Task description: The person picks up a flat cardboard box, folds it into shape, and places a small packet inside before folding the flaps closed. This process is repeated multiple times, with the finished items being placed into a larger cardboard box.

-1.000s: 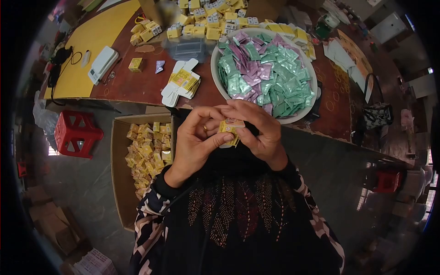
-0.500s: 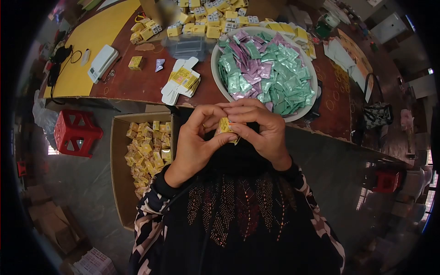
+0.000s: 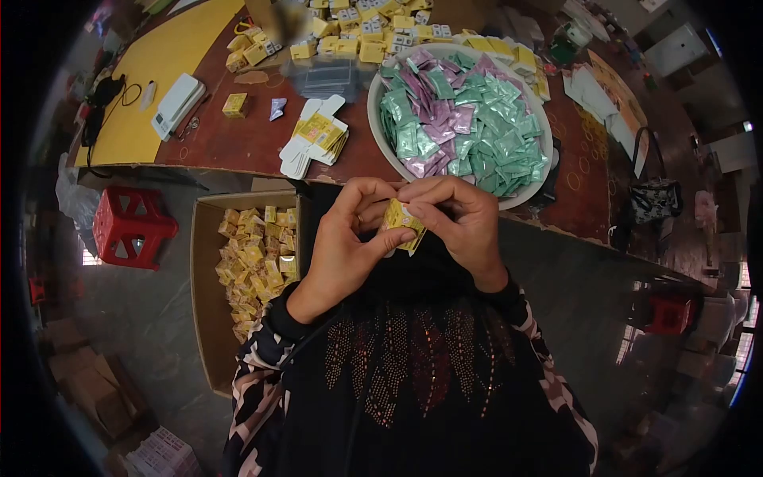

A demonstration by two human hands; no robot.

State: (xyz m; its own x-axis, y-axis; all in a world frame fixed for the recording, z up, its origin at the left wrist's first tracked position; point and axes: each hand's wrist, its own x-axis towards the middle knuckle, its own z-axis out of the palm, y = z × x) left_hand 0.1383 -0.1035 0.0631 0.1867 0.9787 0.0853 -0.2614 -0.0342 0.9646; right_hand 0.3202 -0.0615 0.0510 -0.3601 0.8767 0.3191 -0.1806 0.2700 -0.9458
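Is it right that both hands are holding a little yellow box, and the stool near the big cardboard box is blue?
Not quite: the stool is red, not blue, as the head view shows. The left hand and right hand do hold a little yellow box, and the stool is near the big cardboard box.

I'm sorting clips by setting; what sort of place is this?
Probably a small packing workshop: a tub of sachets, flat yellow-and-white cartons on the table, and a cardboard box holding many small yellow boxes.
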